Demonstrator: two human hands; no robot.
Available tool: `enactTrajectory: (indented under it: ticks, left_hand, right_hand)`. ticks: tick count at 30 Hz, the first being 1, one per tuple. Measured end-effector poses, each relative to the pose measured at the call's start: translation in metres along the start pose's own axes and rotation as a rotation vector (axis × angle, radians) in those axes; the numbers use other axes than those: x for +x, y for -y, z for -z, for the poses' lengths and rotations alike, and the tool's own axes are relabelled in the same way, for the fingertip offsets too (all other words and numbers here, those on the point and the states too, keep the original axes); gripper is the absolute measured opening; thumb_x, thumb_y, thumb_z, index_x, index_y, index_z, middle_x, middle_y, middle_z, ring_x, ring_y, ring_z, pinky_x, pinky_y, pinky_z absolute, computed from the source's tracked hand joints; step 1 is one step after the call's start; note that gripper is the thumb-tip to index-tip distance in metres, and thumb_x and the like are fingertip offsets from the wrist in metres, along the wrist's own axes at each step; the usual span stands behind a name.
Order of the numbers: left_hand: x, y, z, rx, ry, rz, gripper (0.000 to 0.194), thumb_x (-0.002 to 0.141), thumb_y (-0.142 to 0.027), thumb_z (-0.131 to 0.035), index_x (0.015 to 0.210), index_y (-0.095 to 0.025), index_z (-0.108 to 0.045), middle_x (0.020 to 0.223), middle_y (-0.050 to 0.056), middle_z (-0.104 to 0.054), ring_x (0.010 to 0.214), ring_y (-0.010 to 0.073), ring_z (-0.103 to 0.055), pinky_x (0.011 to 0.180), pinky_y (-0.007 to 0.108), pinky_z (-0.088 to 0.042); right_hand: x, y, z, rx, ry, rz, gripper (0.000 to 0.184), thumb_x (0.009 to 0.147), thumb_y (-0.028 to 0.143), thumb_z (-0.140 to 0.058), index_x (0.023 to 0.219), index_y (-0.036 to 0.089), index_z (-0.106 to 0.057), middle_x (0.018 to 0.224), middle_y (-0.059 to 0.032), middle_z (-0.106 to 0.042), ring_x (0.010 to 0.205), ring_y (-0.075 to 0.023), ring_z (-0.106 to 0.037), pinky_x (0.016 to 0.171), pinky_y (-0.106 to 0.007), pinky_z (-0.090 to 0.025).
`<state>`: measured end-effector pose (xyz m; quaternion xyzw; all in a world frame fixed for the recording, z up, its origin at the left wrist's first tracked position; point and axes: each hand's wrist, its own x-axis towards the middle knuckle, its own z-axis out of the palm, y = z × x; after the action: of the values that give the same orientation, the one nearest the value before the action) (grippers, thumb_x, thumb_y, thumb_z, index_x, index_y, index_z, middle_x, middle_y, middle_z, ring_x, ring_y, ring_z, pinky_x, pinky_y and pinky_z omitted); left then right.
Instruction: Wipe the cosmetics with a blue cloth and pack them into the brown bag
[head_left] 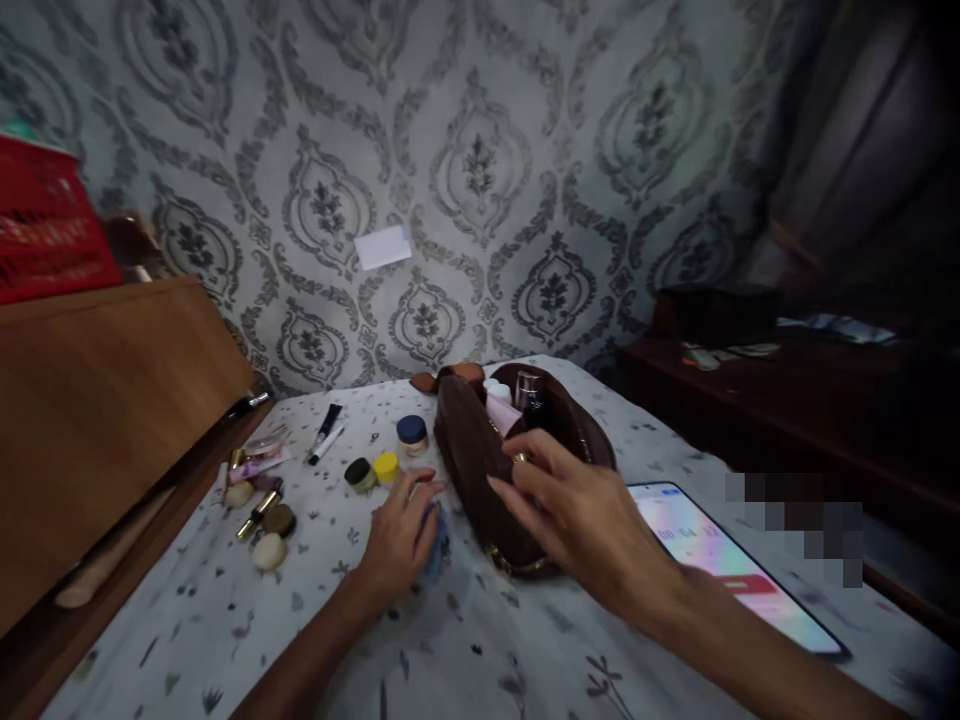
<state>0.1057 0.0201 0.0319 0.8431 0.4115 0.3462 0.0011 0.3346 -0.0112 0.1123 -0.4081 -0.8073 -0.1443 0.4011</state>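
Note:
A dark brown zip pouch [469, 470] lies unzipped on the bed-like surface, with a pink-white tube [501, 408] and a dark bottle with a shiny cap [529, 388] inside. Over its near side, my right hand [592, 520] is closed in a pinch; a small gold-coloured spot shows at the fingers, a ring or a held item, I cannot tell which. My left hand [401, 535] rests left of the pouch, fingers loosely bent and apart. Beside its thumb is a blue, crumpled-looking thing [437, 548], partly hidden. Just beyond are a yellow-lidded jar [386, 467], a dark green-lidded jar [360, 475] and a blue-lidded jar [412, 434].
Several cosmetics, among them a gold lipstick-like tube [259, 510] and a round cream-coloured piece [268, 551], lie at the left. Two slim tubes [325, 435] lie farther back. A lit phone [739, 570] is right of the pouch. A wooden board [112, 400] borders the left.

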Motion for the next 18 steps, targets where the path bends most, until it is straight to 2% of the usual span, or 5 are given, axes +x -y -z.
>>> enactTrajectory:
  ticks: [4,8,10,14,18]
  left_hand:
    - [-0.038,0.026,0.014,0.020,0.143,-0.025,0.024,0.099,-0.027,-0.042,0.115,-0.022,-0.058,0.124,0.011,-0.058,0.114,0.0214,-0.059,0.092,0.035,-0.053]
    - [-0.063,0.044,0.027,0.080,0.235,-0.047,0.023,0.099,-0.028,-0.044,0.115,-0.021,-0.059,0.118,0.010,-0.062,0.109,0.0205,-0.059,0.095,0.035,-0.049]
    - [-0.064,0.049,0.033,0.161,0.279,0.024,0.022,0.099,-0.026,-0.044,0.113,-0.021,-0.061,0.113,0.009,-0.064,0.106,0.0209,-0.060,0.093,0.037,-0.049]
    - [-0.051,0.052,0.050,0.359,0.441,0.257,0.022,0.095,-0.016,-0.044,0.108,-0.021,-0.062,0.108,0.007,-0.065,0.103,0.0207,-0.061,0.089,0.034,-0.048]
    - [-0.041,0.058,0.068,0.447,0.425,0.368,0.029,0.091,-0.007,-0.042,0.111,-0.019,-0.060,0.115,0.011,-0.062,0.110,0.0240,-0.057,0.094,0.038,-0.045]
  right_hand:
    - [-0.017,0.027,-0.012,0.074,0.018,0.071,0.032,0.101,0.024,-0.040,0.074,0.018,-0.058,0.099,-0.0078,-0.066,0.055,-0.0094,-0.058,0.049,-0.024,-0.040]
    - [-0.027,0.048,-0.039,0.228,0.149,-0.024,0.026,0.098,0.021,-0.041,0.081,0.019,-0.061,0.100,-0.0076,-0.064,0.060,-0.0107,-0.062,0.052,-0.023,-0.045]
    - [-0.028,0.057,-0.058,0.325,0.231,-0.113,0.021,0.095,0.019,-0.045,0.083,0.019,-0.062,0.100,-0.0070,-0.063,0.059,-0.0102,-0.060,0.055,-0.023,-0.047]
    - [-0.024,0.074,-0.100,0.484,0.393,-0.268,0.015,0.086,0.015,-0.051,0.086,0.019,-0.065,0.093,-0.0047,-0.062,0.058,-0.0104,-0.059,0.062,-0.024,-0.049]
    - [-0.017,0.093,-0.140,0.661,0.450,-0.430,0.013,0.081,0.019,-0.053,0.084,0.018,-0.066,0.083,-0.0021,-0.060,0.057,-0.0110,-0.058,0.059,-0.024,-0.047]
